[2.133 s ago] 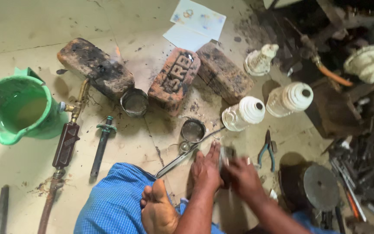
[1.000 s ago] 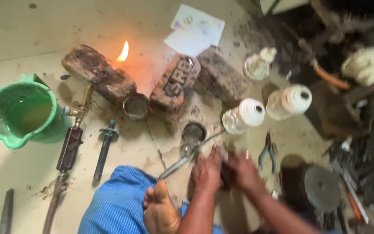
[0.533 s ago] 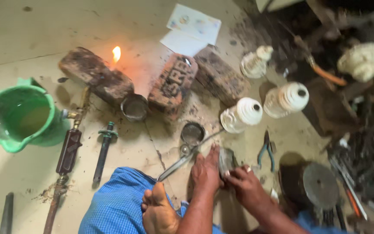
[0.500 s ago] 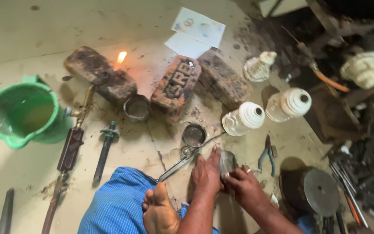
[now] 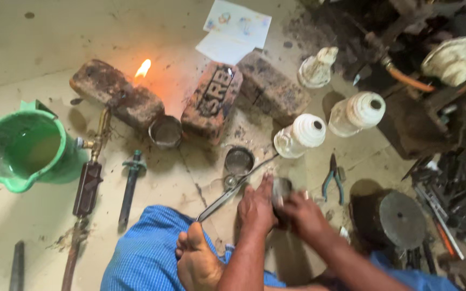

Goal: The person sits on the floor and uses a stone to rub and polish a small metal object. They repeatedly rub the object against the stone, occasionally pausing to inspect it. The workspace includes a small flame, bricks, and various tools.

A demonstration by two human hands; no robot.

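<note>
Hands (image 5: 279, 207) gripping metal cup (image 5: 281, 189), green jug (image 5: 25, 148) (watery)

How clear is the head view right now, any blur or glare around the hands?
Head view: the right hand and the small metal piece are motion-blurred, the left hand is sharper; the flame casts an orange glow on the floor without glare; the clutter at far right is dim.

Floor workshop: bricks (image 5: 211, 102), blowtorch (image 5: 90, 172), pliers (image 5: 332, 180), scrap metal (image 5: 449, 178).

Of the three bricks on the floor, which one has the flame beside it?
The leftmost brick, lying next to the green bucket. The flame burns at its upper edge; the other two bricks show none.
</note>
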